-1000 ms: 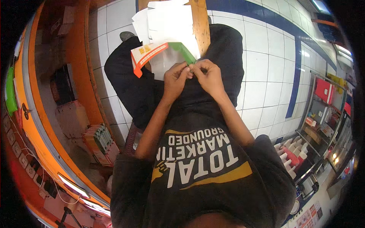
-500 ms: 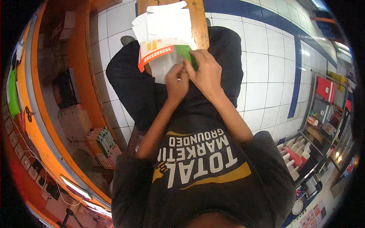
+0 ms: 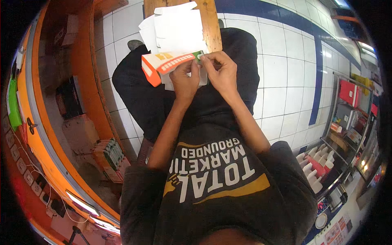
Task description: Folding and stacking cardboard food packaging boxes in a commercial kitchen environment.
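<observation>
A printed cardboard carton (image 3: 173, 62), white with orange and green areas, is held over my lap with its panels partly folded. My left hand (image 3: 185, 81) is closed on its lower edge, thumb pointing up near the green end. My right hand (image 3: 222, 73) pinches the green end between thumb and fingers. Just beyond the carton, flat white carton blanks (image 3: 177, 30) lie in a loose stack on a wooden bench (image 3: 211, 24). The carton's underside and the left fingertips are partly hidden.
To the left runs an orange counter (image 3: 45, 134) with scissors (image 3: 31, 125) on it. Folded cartons (image 3: 109, 155) stand in a shelf below. A metal rack (image 3: 339, 151) at the right holds boxes, and white open cartons (image 3: 312, 171) cluster near it.
The carton has turned and tilted, with its orange side swung outward to the left and its panels drawn closer together. Both hands stay at its green end, the left now gripping the lower edge.
</observation>
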A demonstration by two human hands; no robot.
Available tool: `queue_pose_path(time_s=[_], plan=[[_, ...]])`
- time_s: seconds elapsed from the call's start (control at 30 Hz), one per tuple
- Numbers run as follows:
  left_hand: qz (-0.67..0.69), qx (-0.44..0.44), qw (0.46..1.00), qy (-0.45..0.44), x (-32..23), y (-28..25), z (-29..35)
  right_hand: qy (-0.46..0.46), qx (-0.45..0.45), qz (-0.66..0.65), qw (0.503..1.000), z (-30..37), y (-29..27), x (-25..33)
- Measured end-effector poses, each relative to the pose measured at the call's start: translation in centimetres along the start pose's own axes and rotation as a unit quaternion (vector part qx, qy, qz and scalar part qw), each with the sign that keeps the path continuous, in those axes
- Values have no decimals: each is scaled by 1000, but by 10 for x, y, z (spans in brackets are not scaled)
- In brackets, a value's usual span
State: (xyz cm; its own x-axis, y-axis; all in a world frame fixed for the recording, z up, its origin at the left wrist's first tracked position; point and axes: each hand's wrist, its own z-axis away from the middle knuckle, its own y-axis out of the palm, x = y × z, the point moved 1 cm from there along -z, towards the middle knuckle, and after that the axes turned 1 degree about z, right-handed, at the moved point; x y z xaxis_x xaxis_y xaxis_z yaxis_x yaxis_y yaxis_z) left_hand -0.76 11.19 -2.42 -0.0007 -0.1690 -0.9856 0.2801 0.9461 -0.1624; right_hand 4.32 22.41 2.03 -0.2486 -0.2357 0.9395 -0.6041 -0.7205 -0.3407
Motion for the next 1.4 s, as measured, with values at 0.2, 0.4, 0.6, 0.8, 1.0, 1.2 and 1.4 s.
queue_pose_path(time_s=[0.2,0.4,0.6,0.8,1.0,1.2,1.4], plan=[[-33,44,998,13,6,0,3,-4,7,-12,1000,1,1,-13],[-50,54,997,-3,-1,-1,5,13,4,9,1000,2,0,-14],[-98,74,990,71,-5,1,7,13,4,50,999,4,0,-13],[-32,125,984,125,0,4,8,-4,79,100,992,1,-16,-17],[-114,86,989,35,-13,14,8,-68,88,238,965,7,-24,-2],[-156,125,975,99,1,10,18,-337,44,225,913,-21,1,24],[205,15,976,-65,-59,-45,-5,-346,44,225,910,-14,-10,45]])
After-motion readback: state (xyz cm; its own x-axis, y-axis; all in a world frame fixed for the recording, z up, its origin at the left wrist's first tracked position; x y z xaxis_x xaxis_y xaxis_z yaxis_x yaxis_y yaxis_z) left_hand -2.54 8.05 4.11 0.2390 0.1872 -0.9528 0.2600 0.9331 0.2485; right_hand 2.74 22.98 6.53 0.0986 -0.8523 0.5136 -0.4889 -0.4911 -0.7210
